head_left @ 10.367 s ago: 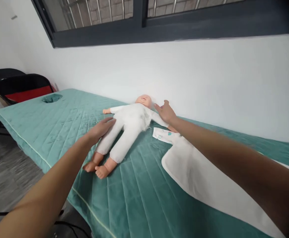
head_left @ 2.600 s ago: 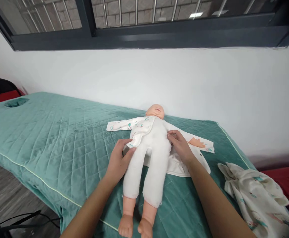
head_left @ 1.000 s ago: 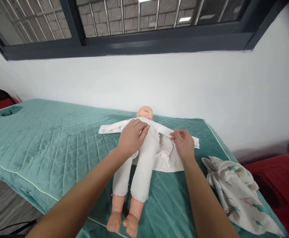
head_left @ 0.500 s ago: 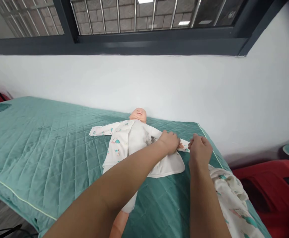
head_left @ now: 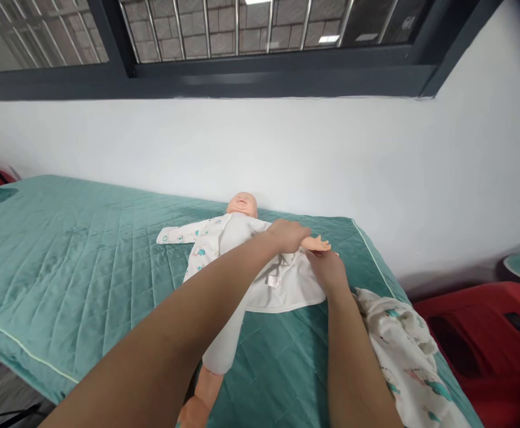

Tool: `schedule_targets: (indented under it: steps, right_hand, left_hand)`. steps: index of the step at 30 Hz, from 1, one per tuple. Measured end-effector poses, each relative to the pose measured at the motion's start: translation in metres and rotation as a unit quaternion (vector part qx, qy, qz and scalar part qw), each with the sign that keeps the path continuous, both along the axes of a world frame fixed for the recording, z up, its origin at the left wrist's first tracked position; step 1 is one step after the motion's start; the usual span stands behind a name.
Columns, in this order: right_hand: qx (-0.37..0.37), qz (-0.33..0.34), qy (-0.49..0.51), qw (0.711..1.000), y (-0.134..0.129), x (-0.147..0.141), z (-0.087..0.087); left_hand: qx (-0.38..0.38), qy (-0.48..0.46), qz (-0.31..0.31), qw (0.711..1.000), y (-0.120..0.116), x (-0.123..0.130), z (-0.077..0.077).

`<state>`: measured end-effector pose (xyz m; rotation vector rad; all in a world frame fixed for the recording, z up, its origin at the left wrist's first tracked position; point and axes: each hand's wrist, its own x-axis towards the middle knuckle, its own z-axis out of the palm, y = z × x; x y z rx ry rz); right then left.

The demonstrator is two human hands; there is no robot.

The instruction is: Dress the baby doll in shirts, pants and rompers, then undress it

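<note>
- Left hand [head_left: 289,235] curls over one arm of the doll [head_left: 237,230], apparently gripping it, with the doll's hand [head_left: 317,244] poking out bare beyond it.
- Right hand [head_left: 330,272] is tucked just beneath the doll's hand; its fingertips are hidden, so whether it pinches cloth cannot be told.
- Half a second earlier the two hands stood apart, the right one farther out. Now they have closed in together, and the doll's hand shows clearly between them.
- As for the doll, it lies on its back on the green bed [head_left: 108,249], head towards the wall [head_left: 313,154].
- Its white shirt [head_left: 295,289] is spread open, with the inside showing on the side being worked; across the body, the printed sleeve [head_left: 179,233] already covers the other arm.
- For the dressing, the change suggests the bare arm is being lined up with its own sleeve, which is mostly hidden. That side looks unfinished.
- The crumpled printed cloth [head_left: 409,356] lies beside the right forearm, apparently untouched by the fingers.
</note>
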<state>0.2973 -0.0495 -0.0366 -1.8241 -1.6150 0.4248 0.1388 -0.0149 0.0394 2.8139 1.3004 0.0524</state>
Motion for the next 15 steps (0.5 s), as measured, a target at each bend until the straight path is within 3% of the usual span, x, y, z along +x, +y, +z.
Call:
schedule_targets:
  steps: [2,5,8,11,15]
  right_hand:
    - [-0.045,0.013,-0.001,0.999,-0.002,-0.005,0.003]
    - [-0.045,-0.038,0.139,0.989,-0.003,-0.004,0.006]
    - [0.020,-0.119,0.294,0.948,0.000,0.006,0.004]
    - [0.055,-0.171,0.381,0.907,0.004,0.014,-0.001]
    - [0.127,-0.173,0.505,0.836,0.012,0.016,-0.005]
  left_hand:
    - [-0.017,0.002,-0.002,1.000,0.002,-0.005,0.002]
    - [-0.019,0.004,-0.006,1.000,0.003,-0.010,0.003]
    - [-0.007,0.015,-0.012,1.000,0.002,-0.012,0.001]
    - [-0.005,0.031,-0.018,0.999,0.000,-0.013,-0.005]
    - [-0.005,0.060,-0.008,0.998,-0.001,-0.011,-0.010]
